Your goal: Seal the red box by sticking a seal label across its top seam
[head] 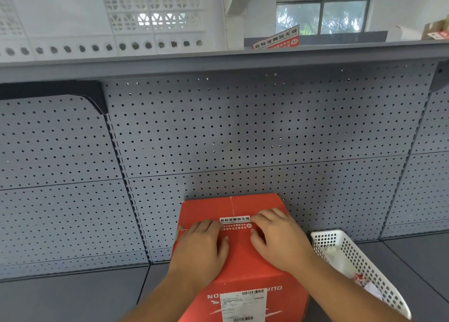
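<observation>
**Both hands flat on the seal label**

On the grey shelf [73, 295], against the perforated back panel [243, 139], stood the red box [243, 268], its top facing the camera. A seal label [235, 222], white strip above red, lay across the top seam [231, 205] near the middle. The left hand [201, 244] rested palm-down with fingers spread, fingertips at the label's left end. The right hand [279, 239] lay flat likewise, covering the right end; neither grip pinched anything. A shipping label [243, 304] showed on the box's near face. Just right stood a white plastic basket [379, 280], holding what looked like label scraps. Another seal label [277, 39] stood on the upper shelf [170, 61].
</observation>
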A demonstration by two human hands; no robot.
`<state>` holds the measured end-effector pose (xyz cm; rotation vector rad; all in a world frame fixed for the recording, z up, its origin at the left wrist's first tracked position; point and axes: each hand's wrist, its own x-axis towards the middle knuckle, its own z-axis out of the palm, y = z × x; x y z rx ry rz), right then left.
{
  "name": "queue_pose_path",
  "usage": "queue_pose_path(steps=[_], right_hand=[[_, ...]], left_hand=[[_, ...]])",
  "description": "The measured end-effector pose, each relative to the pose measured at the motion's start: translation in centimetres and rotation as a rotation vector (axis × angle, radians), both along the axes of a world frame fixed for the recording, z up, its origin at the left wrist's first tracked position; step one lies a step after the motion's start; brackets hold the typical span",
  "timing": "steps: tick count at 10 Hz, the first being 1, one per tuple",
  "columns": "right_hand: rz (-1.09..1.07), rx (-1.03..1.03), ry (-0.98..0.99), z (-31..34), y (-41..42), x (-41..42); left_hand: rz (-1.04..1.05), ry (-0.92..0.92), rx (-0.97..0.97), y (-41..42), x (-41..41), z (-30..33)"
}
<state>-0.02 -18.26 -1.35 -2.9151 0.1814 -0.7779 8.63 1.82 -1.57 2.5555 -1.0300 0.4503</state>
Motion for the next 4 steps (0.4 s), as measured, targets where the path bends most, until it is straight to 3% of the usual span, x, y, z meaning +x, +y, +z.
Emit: queue_pose_path(steps=[4], right_hand=[[-0.075,0.170,0.035,2.3,3.5,-1.8]], left_hand=[[0.018,0.134,-0.238,1.7,-1.6,2.0]])
